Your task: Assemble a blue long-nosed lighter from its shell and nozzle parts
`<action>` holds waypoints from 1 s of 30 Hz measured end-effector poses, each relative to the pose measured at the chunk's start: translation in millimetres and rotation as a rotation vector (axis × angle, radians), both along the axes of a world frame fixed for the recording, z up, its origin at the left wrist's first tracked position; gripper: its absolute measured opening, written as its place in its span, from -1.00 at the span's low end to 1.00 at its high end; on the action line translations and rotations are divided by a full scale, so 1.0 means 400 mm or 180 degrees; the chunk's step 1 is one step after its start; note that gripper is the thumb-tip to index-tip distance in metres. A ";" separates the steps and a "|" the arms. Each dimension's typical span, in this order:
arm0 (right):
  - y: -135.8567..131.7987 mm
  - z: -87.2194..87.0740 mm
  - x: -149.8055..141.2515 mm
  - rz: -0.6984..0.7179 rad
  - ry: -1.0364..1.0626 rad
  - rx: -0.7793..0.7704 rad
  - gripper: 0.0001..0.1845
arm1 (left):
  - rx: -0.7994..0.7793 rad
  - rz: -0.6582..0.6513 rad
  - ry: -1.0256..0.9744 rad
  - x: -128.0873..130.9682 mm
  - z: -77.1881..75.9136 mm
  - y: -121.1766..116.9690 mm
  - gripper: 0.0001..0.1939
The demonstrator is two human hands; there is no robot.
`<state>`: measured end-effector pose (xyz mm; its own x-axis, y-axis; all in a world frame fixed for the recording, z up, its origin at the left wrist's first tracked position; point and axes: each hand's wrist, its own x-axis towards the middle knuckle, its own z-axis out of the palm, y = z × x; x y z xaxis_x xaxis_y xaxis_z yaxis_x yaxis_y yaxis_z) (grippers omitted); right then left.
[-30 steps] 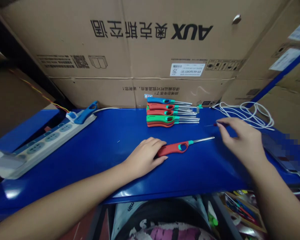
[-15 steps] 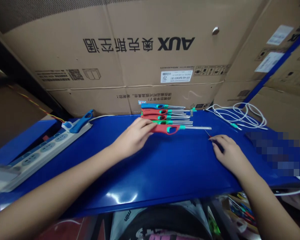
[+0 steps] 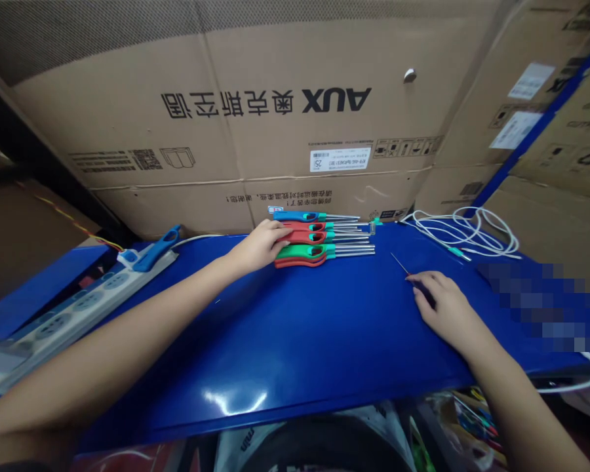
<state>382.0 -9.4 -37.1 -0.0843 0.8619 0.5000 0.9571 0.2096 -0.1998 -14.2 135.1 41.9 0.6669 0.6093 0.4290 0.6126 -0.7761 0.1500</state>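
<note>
shifted up and back since the earlier frame: red lighter [image 3: 309, 237], carried by left hand [image 3: 263, 246] from in front of the pile into the row at the back of blue table [image 3: 275, 334]. grasped at the handle end, thumb on the near side, fingers over the top; grip partly hidden behind the knuckles. lying with metal tube to the right, in line with the rest.

just behind it, another red lighter [image 3: 314, 226], then blue lighter [image 3: 297, 216] at the far side. on the near side, green lighter [image 3: 302, 251] on top of lower red lighter [image 3: 302, 262]. all tubes pointing right.

held in right hand [image 3: 445, 308], about the same as before: thin tool [image 3: 400, 263] with red near the fingers, pinched between thumb and fingers, metal shaft slanting up-left toward the tube tips, well apart from them. fingers curled, rest of the handle hidden.

near the tube tips, small green-and-clear piece [image 3: 373, 226]. to the right, coiled white cable [image 3: 472, 229]. far left, power strip [image 3: 88, 298] with blue handle piece [image 3: 158, 249] leaning over its end. behind everything, cardboard [image 3: 255, 59] with upside-down print.
</note>
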 end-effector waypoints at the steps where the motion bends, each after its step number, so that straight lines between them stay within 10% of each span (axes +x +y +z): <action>1: -0.001 0.001 -0.001 -0.0007 0.0011 -0.0017 -0.66 | -0.0002 0.0021 0.0001 -0.001 -0.004 0.005 -0.67; 30: -0.003 -0.002 -0.001 -0.0029 0.0016 -0.0073 -0.66 | -0.0035 0.0363 -0.0209 0.015 -0.006 0.042 -0.78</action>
